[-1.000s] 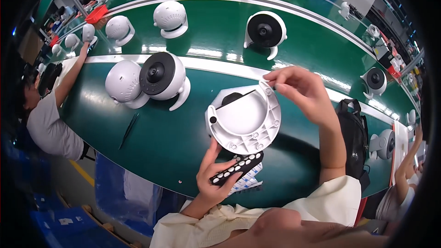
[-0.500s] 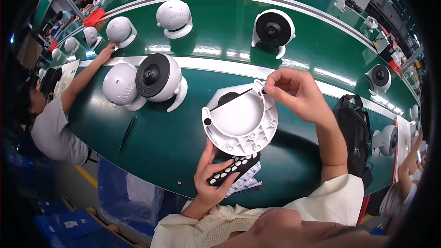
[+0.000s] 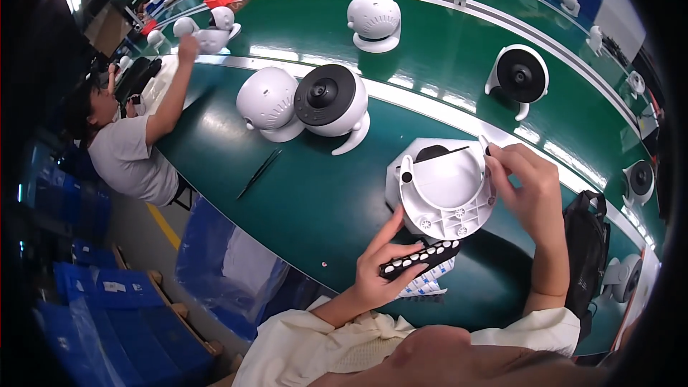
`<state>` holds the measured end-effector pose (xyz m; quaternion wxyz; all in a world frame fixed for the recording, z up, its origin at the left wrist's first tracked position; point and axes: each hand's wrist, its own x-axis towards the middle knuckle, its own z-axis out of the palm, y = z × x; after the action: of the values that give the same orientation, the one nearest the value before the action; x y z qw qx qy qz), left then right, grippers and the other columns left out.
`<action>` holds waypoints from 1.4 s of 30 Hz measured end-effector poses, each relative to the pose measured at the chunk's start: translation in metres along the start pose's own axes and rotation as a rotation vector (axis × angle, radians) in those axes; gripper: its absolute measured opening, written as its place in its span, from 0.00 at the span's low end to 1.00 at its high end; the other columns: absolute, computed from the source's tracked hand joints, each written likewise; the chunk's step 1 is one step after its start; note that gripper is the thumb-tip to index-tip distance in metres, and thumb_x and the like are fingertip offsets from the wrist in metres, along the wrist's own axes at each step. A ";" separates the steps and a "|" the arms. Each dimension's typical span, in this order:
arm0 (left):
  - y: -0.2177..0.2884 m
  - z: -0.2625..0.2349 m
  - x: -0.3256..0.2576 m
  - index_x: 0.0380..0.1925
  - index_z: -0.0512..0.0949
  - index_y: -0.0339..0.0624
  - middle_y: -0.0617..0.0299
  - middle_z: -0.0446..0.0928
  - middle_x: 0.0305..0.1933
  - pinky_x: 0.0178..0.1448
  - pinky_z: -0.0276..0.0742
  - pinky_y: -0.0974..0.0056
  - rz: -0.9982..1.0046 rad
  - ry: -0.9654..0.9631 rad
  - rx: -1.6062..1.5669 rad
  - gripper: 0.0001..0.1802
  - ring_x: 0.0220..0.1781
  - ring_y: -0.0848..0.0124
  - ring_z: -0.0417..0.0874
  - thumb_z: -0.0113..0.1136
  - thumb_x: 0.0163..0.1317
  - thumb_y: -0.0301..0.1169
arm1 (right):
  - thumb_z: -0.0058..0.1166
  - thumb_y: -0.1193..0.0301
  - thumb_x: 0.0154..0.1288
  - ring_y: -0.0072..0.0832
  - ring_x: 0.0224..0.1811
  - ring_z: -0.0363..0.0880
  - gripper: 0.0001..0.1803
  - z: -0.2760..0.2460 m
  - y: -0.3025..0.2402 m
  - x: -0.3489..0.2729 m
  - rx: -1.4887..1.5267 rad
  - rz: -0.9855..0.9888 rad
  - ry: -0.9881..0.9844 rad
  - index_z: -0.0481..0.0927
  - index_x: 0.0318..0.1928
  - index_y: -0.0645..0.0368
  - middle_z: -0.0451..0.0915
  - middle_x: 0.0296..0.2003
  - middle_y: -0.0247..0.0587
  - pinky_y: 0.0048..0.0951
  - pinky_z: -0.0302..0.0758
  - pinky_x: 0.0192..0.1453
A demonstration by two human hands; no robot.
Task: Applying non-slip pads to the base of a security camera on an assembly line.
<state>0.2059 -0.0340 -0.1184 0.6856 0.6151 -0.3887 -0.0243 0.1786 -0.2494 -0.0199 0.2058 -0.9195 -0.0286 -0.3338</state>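
A white camera housing (image 3: 448,223) lies with its ribbed, curved underside toward me. A black round pad (image 3: 407,178) sits on its left tip. At its right tip, the thumb and fingers of my right hand (image 3: 529,185) pinch a small black pad (image 3: 488,150), partly hidden by the fingertips. My left hand (image 3: 380,269) grips a black strip with rows of round white spots (image 3: 423,259) just below the housing, its index finger stretched toward the housing's edge. Under the strip lies a white and blue printed sheet (image 3: 430,283).
Two white ball-shaped cameras (image 3: 269,104) (image 3: 331,100) stand on the green table, with tweezers (image 3: 259,173) nearby. More cameras (image 3: 374,21) (image 3: 521,75) stand on the green belt beyond. A black bag (image 3: 589,254) lies at right. A co-worker (image 3: 136,136) reaches over the belt at left.
The whole view has swung leftward, shifting things right in the picture. My right fingers stay pinched at the housing's right tip. The co-worker's hand has moved along the cameras on the belt.
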 end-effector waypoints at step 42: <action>0.020 -0.007 -0.006 0.35 0.75 0.32 0.60 0.77 0.34 0.40 0.71 0.75 -0.438 0.114 -0.300 0.11 0.34 0.79 0.76 0.58 0.49 0.19 | 0.50 0.71 0.59 0.09 0.18 0.61 0.08 0.005 0.022 0.008 0.770 0.500 -0.297 0.70 0.28 0.62 0.68 0.18 0.25 0.14 0.57 0.19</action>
<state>0.1967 -0.0207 -0.1034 0.7681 0.5765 -0.1992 -0.1948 0.1921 -0.2684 -0.0261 0.5987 -0.7930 0.0427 -0.1041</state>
